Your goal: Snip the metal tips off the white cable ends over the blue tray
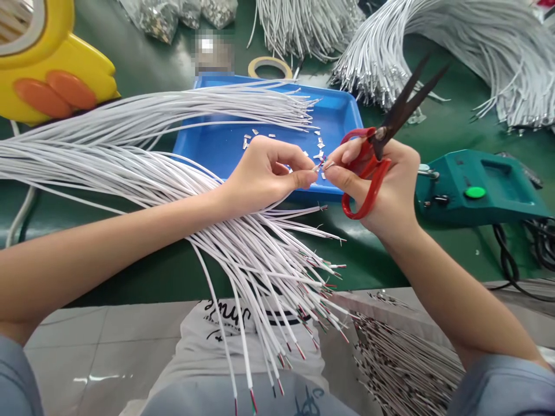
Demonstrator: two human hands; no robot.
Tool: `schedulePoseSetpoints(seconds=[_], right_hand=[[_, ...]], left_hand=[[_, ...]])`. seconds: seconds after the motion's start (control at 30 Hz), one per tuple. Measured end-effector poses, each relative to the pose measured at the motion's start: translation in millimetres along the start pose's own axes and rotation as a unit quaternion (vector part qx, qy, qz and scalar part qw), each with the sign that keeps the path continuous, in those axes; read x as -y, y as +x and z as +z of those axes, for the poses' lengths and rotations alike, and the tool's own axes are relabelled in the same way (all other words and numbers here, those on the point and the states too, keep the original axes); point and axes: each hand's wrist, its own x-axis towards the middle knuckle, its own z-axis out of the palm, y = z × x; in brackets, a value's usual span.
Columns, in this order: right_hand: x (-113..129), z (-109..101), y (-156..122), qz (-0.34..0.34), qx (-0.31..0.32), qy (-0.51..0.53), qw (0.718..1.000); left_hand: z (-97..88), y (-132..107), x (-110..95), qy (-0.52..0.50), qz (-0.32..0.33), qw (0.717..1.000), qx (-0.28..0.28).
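Observation:
My left hand pinches the stripped end of a white cable over the front of a blue tray. Facing it, my right hand has its thumb and finger closed at the same cable end, the tips almost touching the left ones. Red-handled scissors hang on the right hand's fingers, their dark blades pointing up and away. Small metal connectors lie in the tray. Below my left forearm a bundle of white cables spreads over the table edge, with red, green and dark cores showing at the ends.
Another white cable bundle reaches into the tray. A green machine with a bright green button stands at right. Behind are a tape roll, bagged parts and grey cable bundles. A yellow duck-shaped object sits at left.

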Motion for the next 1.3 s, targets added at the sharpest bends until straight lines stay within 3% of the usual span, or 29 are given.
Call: schedulePoseSetpoints(seconds=[0.2, 0.37, 0.5, 0.97, 1.07, 1.13, 1.2, 1.23, 1.3], right_hand=[[-10, -5, 7, 0.001, -0.057, -0.04, 0.998], [-22, -7, 13, 0.084, -0.095, -0.128, 0.984], [-27, -10, 14, 0.114, -0.101, -0.145, 0.978], [-24, -11, 17, 0.093, -0.133, -0.152, 0.975], [-24, -12, 18, 0.094, -0.139, -0.145, 0.975], [-24, -13, 19, 0.093, -0.147, -0.134, 0.976], [-25, -15, 20, 0.094, -0.157, -0.118, 0.976], [-26, -16, 20, 0.096, -0.16, -0.108, 0.976], [-28, -17, 21, 0.108, -0.162, -0.094, 0.976]], left_hand=[[0.4, 0, -2, -0.009, -0.009, 1.0, -0.013], [-1.0, 0, -3, -0.024, 0.012, 1.0, -0.002], [-2.2, 0, -3, -0.034, 0.011, 0.999, 0.016], [-4.1, 1, -2, -0.111, -0.033, 0.992, 0.051], [-1.3, -2, -2, -0.096, -0.011, 0.994, 0.05], [2.1, -6, -2, -0.026, 0.036, 0.996, 0.073], [6.0, -13, -3, 0.111, 0.129, 0.977, 0.131], [7.8, -16, -4, 0.196, 0.189, 0.948, 0.165], [10.9, -22, -5, 0.354, 0.279, 0.865, 0.221]])
